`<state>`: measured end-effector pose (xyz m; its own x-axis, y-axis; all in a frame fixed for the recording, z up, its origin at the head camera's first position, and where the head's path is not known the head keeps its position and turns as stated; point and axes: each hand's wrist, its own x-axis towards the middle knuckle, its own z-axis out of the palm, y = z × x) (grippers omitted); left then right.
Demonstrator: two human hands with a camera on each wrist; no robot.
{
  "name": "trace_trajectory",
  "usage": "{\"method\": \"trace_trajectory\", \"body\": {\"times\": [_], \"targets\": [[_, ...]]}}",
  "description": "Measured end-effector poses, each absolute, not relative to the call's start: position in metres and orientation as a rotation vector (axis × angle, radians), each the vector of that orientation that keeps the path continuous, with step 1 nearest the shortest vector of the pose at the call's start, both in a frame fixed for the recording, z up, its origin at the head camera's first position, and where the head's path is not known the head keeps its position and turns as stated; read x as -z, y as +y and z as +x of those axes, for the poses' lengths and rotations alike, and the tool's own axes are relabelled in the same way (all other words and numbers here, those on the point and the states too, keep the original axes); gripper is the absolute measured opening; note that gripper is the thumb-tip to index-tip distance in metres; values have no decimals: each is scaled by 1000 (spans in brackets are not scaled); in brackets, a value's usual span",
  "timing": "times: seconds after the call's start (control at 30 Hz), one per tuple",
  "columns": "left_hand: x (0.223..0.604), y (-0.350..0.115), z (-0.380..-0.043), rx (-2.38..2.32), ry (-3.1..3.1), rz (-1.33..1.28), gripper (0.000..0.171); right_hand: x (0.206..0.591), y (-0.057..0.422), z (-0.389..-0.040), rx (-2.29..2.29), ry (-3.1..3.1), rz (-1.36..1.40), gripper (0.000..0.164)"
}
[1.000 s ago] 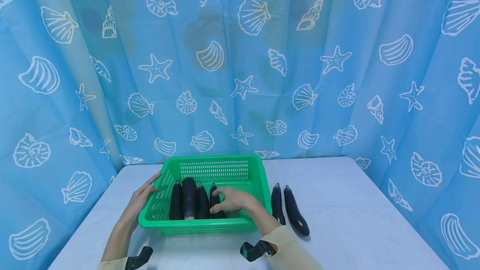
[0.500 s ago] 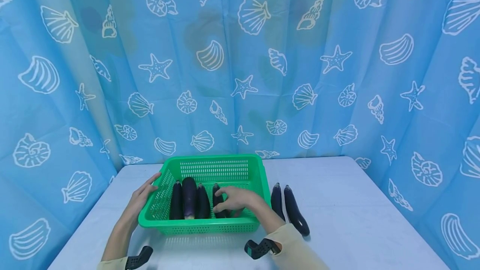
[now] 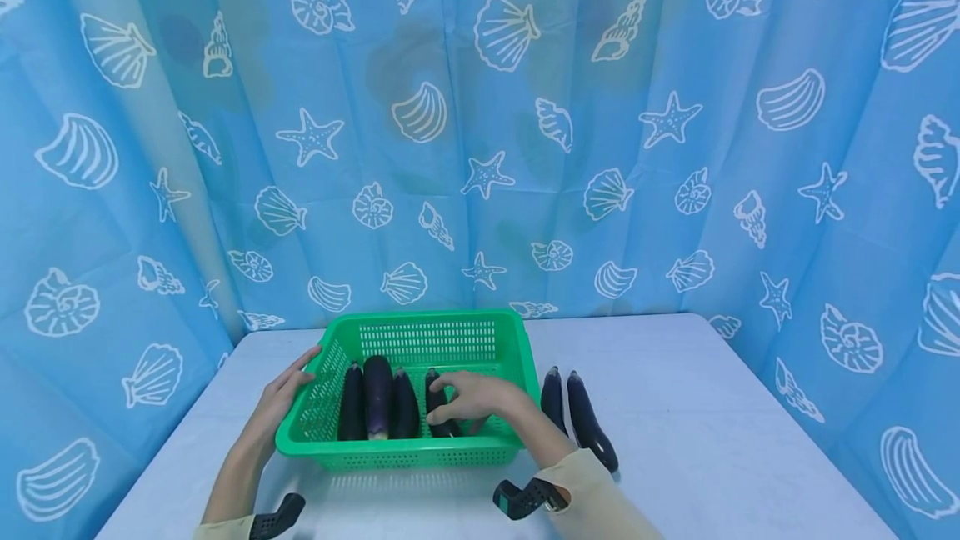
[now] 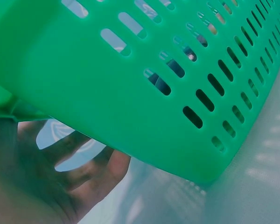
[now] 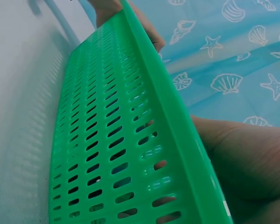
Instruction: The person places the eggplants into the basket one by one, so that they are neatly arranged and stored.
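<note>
A green plastic basket (image 3: 427, 315) with slotted walls stands on the table, several dark eggplants lying inside. My left hand (image 3: 283, 394) holds its left rim; in the left wrist view that hand's fingers (image 4: 102, 179) lie along the outside of the wall. Inside the basket, my right hand (image 3: 472, 398) pinches a slim eggplant (image 3: 437, 398) between thumb and fingers, its far end pointing towards the curtain. To its left lie three more: a slim eggplant (image 3: 406, 407), a thicker purple eggplant (image 3: 378, 394) and a dark eggplant (image 3: 352, 407). In the right wrist view the basket wall partly hides my right hand (image 5: 242, 163).
Outside the basket's right wall, an eggplant (image 3: 552, 398) lies beside a longer eggplant (image 3: 590, 423) on the white table (image 3: 697, 423). My right forearm covers part of the nearer end of the first. A blue curtain (image 3: 480, 148) with shell prints hangs behind and at the sides.
My right hand has shifted slightly right with the slim eggplant, widening the gap from the three on the left. During the last half second almost nothing moves. The left hand stays on the rim.
</note>
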<state>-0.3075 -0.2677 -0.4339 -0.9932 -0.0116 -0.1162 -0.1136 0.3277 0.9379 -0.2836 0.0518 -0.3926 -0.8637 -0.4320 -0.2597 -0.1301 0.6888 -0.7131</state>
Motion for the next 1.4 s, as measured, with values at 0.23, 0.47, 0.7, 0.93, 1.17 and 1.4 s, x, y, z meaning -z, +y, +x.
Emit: {"method": "trace_trajectory", "body": {"times": [0.23,0.47,0.7,0.93,1.17,1.4], "targets": [[433,-267,-307,-1767,2491,-121,58,391,56,-282,1028,2490,-479,57],[434,-267,-307,-1763,2492,-134,59,386,63,-281,1053,2488,-534,60],[434,-268,-307,-1765,2496,-121,58,380,73,-278,1095,2496,-532,58],[434,-268,-307,-1762,2500,-120,58,376,85,-277,1124,2479,-554,55],[434,-268,-307,-1769,2502,-113,58,376,95,-277,1166,2476,-593,54],[434,-268,-306,-1772,2483,-112,58,372,106,-277,1225,2473,-629,54]]}}
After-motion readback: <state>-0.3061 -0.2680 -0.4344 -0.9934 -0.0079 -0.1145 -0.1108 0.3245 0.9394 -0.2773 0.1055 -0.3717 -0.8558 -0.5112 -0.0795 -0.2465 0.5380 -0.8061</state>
